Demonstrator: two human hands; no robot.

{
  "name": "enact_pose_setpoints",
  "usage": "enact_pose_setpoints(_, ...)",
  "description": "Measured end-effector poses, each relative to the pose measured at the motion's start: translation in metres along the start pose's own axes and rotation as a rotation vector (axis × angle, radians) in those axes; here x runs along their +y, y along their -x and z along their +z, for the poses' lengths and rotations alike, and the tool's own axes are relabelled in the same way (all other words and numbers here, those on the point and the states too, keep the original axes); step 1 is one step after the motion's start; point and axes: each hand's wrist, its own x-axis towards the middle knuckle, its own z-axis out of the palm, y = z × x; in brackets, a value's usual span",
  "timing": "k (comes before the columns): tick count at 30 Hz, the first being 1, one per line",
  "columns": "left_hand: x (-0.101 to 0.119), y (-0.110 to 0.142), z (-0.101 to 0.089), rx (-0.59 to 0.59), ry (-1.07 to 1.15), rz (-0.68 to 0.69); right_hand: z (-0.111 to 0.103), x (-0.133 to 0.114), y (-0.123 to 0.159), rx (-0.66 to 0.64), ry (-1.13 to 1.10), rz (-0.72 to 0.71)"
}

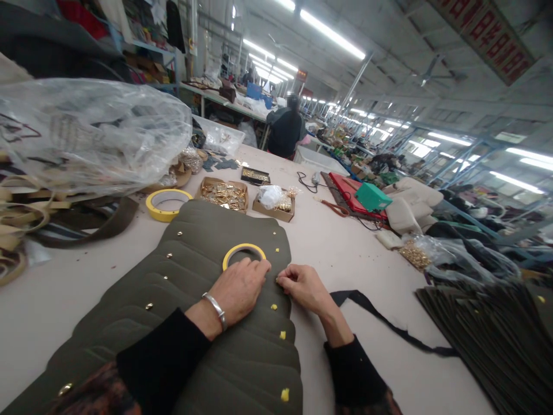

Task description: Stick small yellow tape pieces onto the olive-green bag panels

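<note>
Stacked dark olive panels with wavy right edges [207, 230] lie on the table beneath my hands. My left hand [235, 291], with a silver bracelet at the wrist, has its fingers curled over the near rim of a yellow tape roll [244, 248] lying on the panels. At the right edge of the stack, my right hand [305, 285] pinches thumb and forefinger together over a tiny yellowish speck, mostly hidden. Small yellow tape bits [283, 335] run down that side. Shiny metal studs [149, 306] dot the left side.
Beyond the panels stand a larger yellow tape roll [167, 205], a box of gold metal parts [223, 193] and a second small box [276, 203]. A black strap [380, 317] and a panel pile [488, 328] lie right. Clear plastic bags [95, 132] bulge left. A person [285, 129] sits farther off.
</note>
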Motion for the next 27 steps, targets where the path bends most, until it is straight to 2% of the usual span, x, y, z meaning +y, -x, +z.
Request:
enact_pose_setpoints(4, -0.001, 0.001, 0.0, 0.002, 0.028, -0.009, 0.003, -0.009, 0.0, 0.037, 0.201, -0.093)
enact_pose_setpoints(8, -0.002, 0.002, 0.001, 0.002, 0.045, -0.013, 0.005, -0.011, -0.002, 0.041, 0.306, -0.087)
enact_pose_setpoints(12, -0.002, 0.002, 0.001, 0.005, 0.051, -0.009, 0.001, -0.005, 0.002, 0.154, 0.351, -0.101)
enact_pose_setpoints(15, -0.002, 0.001, 0.0, 0.013, 0.056, -0.006, -0.004, 0.0, 0.009, 0.191, 0.349, -0.316)
enact_pose_setpoints(17, -0.002, 0.001, 0.0, 0.021, 0.06, -0.005, -0.006, 0.001, 0.013, 0.126, 0.41, -0.467)
enact_pose_setpoints(19, -0.002, 0.001, 0.0, 0.032, 0.066, -0.005, -0.007, -0.002, 0.014, 0.028, 0.532, -0.543)
enact_pose_setpoints(22, -0.003, 0.001, 0.001, 0.048, 0.078, 0.0, -0.005, -0.011, 0.01, -0.091, 0.675, -0.52)
enact_pose_setpoints(27, -0.004, 0.0, -0.003, 0.089, 0.107, 0.03, -0.001, -0.031, -0.008, -0.132, 0.647, -0.283)
